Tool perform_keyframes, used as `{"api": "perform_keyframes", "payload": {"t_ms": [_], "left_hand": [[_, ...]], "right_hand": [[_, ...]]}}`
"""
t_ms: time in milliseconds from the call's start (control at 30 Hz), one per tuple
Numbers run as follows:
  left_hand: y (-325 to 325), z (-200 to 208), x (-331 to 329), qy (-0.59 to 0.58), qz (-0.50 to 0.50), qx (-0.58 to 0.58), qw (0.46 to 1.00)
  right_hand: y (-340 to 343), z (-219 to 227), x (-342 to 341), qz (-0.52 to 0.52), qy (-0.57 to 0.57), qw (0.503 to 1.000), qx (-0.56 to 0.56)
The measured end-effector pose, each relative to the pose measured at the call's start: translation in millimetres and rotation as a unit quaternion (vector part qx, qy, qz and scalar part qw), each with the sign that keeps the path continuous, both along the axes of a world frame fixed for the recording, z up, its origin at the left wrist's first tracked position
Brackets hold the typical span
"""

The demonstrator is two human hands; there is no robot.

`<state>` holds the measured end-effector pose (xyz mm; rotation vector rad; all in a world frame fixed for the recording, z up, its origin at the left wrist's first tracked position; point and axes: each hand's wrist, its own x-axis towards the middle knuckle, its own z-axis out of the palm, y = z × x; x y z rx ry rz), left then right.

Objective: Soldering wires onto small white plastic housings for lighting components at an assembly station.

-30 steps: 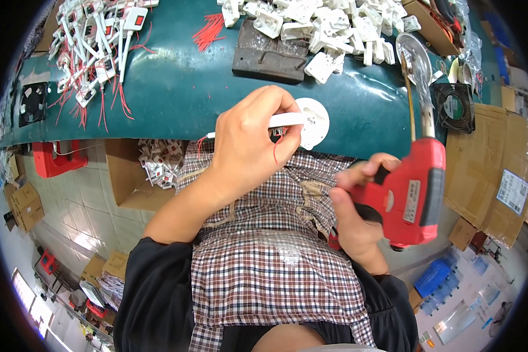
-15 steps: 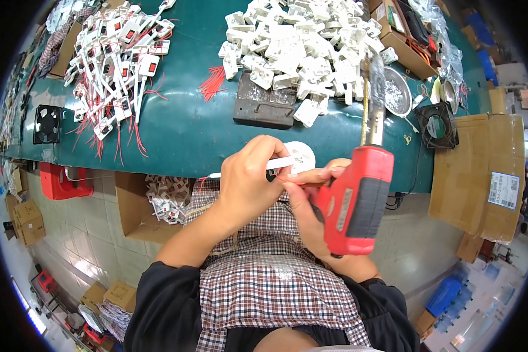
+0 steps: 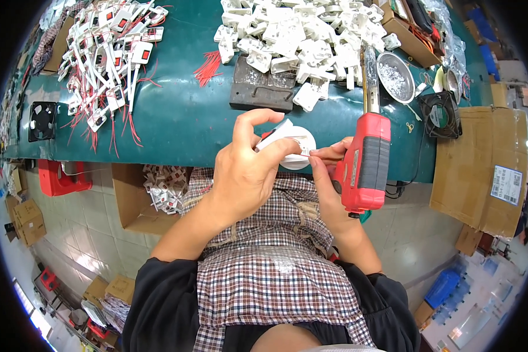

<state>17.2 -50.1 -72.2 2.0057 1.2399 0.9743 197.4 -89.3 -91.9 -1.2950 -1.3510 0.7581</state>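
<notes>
Along the near edge of the counter [image 3: 182, 132]: left hand [image 3: 244, 167], half-curled, holding white switch [image 3: 274, 135]; white disc [image 3: 301, 162]; right hand [image 3: 330, 190], wrapped round red gun [image 3: 365, 161].

White piece [image 3: 277, 133] part-hidden by left hand [image 3: 243, 169], white pile [image 3: 299, 41] cropped above

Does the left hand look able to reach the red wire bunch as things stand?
Probably yes: only green tabletop separates the left hand from the red wire bunch, though that hand holds a white switch housing.
</notes>
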Motion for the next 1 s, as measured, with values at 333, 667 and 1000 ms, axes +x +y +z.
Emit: {"api": "perform_keyframes", "payload": {"t_ms": [333,667,1000], "left_hand": [[-1,-5,4,-0.027,0.017,0.026,0.999],[-3,0,13,0.050,0.061,0.045,0.996],[-1,-2,11,0.089,0.045,0.060,0.993]], "right_hand": [[-7,5,11,0.035,-0.303,0.952,0.037],[-23,-19,15,-0.010,-0.173,0.985,0.010],[-66,69,38,-0.042,0.051,0.981,-0.182]]}}
